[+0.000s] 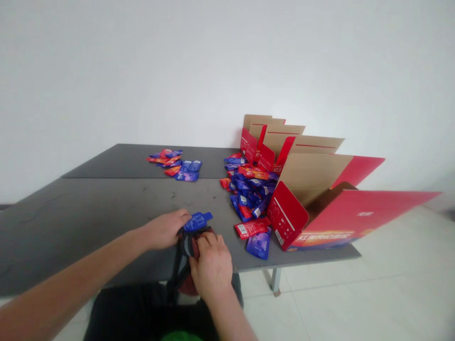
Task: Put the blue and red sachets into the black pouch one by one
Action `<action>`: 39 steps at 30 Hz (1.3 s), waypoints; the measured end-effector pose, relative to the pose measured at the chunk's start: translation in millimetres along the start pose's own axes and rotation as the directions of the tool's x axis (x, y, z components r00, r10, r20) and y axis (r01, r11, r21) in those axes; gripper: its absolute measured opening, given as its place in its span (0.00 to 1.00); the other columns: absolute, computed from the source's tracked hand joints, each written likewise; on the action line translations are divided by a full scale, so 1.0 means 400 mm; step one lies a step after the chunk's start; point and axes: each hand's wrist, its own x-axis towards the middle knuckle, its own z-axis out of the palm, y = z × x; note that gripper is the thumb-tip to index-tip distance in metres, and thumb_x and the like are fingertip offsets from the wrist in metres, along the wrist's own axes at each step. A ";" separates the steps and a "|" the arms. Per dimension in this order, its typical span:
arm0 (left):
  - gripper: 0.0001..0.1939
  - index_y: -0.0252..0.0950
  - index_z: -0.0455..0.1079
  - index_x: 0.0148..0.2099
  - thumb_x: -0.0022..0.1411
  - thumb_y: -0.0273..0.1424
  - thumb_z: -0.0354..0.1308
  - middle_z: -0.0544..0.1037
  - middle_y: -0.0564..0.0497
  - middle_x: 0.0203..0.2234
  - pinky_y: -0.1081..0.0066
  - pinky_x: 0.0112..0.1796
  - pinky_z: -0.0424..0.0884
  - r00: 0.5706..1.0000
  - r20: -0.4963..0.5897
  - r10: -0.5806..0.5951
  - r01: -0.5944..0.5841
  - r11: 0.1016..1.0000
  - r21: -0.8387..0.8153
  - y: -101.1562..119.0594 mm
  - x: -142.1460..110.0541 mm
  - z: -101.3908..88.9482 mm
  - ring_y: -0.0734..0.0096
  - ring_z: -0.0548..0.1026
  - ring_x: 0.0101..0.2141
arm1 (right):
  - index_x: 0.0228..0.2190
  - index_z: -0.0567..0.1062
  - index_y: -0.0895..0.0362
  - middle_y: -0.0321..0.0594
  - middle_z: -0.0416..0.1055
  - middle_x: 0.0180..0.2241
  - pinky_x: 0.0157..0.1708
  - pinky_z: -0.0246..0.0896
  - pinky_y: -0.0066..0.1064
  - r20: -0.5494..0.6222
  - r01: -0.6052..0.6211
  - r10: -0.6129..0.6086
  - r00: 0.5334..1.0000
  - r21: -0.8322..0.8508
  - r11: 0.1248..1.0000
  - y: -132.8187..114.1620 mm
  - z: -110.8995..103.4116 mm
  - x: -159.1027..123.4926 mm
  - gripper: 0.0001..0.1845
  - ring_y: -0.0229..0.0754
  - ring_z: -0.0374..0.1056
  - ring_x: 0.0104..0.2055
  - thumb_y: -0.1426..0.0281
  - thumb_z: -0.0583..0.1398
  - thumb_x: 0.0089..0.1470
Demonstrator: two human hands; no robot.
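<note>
My left hand (171,230) is closed at the left end of a blue pouch (197,221), just above the near part of the dark table. The pouch's narrower end points right. Close by, my right hand (212,266) has its fingers curled over a dark reddish thing, which I cannot make out. Black straps (175,270) and a rounded grey-black part hang in front and partly hide what lies between the hands. To the right of my hands lie a red pouch (250,228) and a purple-blue pouch (259,244).
A heap of blue and red pouches (250,189) lies against several open red cardboard boxes (287,215) on the right. A smaller group of pouches (190,166) is at the back left of the grey table (106,213). Behind stands a white wall.
</note>
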 end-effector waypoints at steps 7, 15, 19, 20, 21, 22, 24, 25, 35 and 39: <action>0.20 0.40 0.79 0.49 0.53 0.30 0.59 0.81 0.45 0.47 0.63 0.53 0.70 0.982 0.135 0.132 -0.120 0.988 -0.094 -0.059 0.038 -0.068 0.53 0.78 0.48 | 0.41 0.76 0.52 0.40 0.75 0.45 0.48 0.63 0.38 -0.001 0.011 -0.011 1.000 0.010 1.000 0.003 0.003 0.001 0.09 0.50 0.66 0.48 0.68 0.67 0.56; 0.18 0.37 0.76 0.34 0.65 0.40 0.48 0.79 0.48 0.30 0.68 0.36 0.66 0.990 0.101 -0.096 0.102 0.993 -0.057 -0.132 0.128 -0.084 0.59 0.77 0.34 | 0.39 0.76 0.51 0.39 0.74 0.44 0.48 0.64 0.39 -0.018 0.009 -0.008 1.000 0.029 1.000 0.007 0.012 -0.002 0.06 0.48 0.66 0.47 0.68 0.66 0.58; 0.11 0.37 0.74 0.40 0.58 0.33 0.53 0.78 0.47 0.37 0.68 0.42 0.68 1.000 0.004 0.012 -0.012 1.000 -0.029 -0.128 0.111 -0.033 0.60 0.77 0.39 | 0.40 0.76 0.51 0.39 0.74 0.44 0.48 0.64 0.40 -0.023 0.000 0.001 1.000 0.051 0.999 0.006 0.013 -0.003 0.06 0.49 0.66 0.47 0.69 0.65 0.59; 0.11 0.37 0.74 0.40 0.58 0.32 0.53 0.77 0.48 0.37 0.68 0.43 0.69 0.999 0.009 0.052 -0.051 0.998 -0.039 -0.126 0.105 -0.025 0.60 0.77 0.40 | 0.40 0.76 0.51 0.39 0.75 0.44 0.48 0.64 0.40 -0.022 -0.005 0.007 1.000 0.056 0.998 0.005 0.014 -0.004 0.07 0.50 0.66 0.47 0.69 0.65 0.58; 0.10 0.37 0.74 0.40 0.59 0.32 0.53 0.77 0.48 0.38 0.69 0.43 0.69 0.996 0.015 0.083 -0.082 0.995 -0.053 -0.125 0.102 -0.021 0.60 0.77 0.40 | 0.40 0.76 0.51 0.39 0.75 0.45 0.48 0.64 0.40 -0.022 -0.011 0.012 1.000 0.062 0.998 0.005 0.014 -0.004 0.08 0.50 0.66 0.48 0.69 0.66 0.57; 0.10 0.38 0.75 0.40 0.61 0.32 0.53 0.78 0.48 0.38 0.69 0.44 0.69 0.995 0.020 0.100 -0.099 0.993 -0.065 -0.127 0.101 -0.022 0.61 0.77 0.40 | 0.40 0.76 0.51 0.40 0.75 0.44 0.48 0.64 0.41 -0.022 -0.016 0.018 1.000 0.067 0.998 0.005 0.015 -0.005 0.09 0.50 0.66 0.48 0.69 0.66 0.56; 0.12 0.38 0.76 0.41 0.64 0.34 0.52 0.79 0.48 0.39 0.69 0.45 0.69 0.992 0.044 0.118 -0.114 0.989 -0.093 -0.140 0.108 -0.034 0.61 0.78 0.42 | 0.40 0.76 0.51 0.39 0.75 0.44 0.48 0.64 0.41 -0.025 -0.022 0.024 0.999 0.077 0.997 0.004 0.016 -0.007 0.09 0.51 0.66 0.48 0.70 0.66 0.56; 0.13 0.39 0.77 0.42 0.65 0.35 0.52 0.80 0.48 0.39 0.69 0.45 0.68 0.990 0.069 0.121 -0.113 0.988 -0.109 -0.151 0.116 -0.045 0.60 0.78 0.42 | 0.40 0.76 0.50 0.39 0.75 0.44 0.48 0.64 0.41 -0.030 -0.022 0.025 0.999 0.079 0.997 0.004 0.017 -0.008 0.08 0.51 0.66 0.48 0.69 0.66 0.56; 0.19 0.35 0.77 0.32 0.60 0.47 0.61 0.77 0.52 0.25 0.73 0.29 0.64 0.906 0.423 0.034 0.106 0.947 -0.304 -0.211 0.301 -0.159 0.66 0.73 0.28 | 0.36 0.74 0.51 0.38 0.74 0.41 0.44 0.63 0.41 -0.059 -0.010 0.016 0.998 0.112 0.994 0.007 0.036 -0.008 0.03 0.49 0.66 0.45 0.66 0.61 0.63; 0.19 0.36 0.79 0.34 0.53 0.48 0.67 0.81 0.50 0.28 0.71 0.35 0.71 0.884 0.467 0.027 0.220 0.858 -0.465 -0.146 0.429 -0.219 0.63 0.77 0.31 | 0.38 0.74 0.51 0.38 0.74 0.43 0.44 0.64 0.42 -0.063 0.007 0.001 0.998 0.134 0.991 0.015 0.056 -0.011 0.06 0.50 0.65 0.46 0.66 0.65 0.59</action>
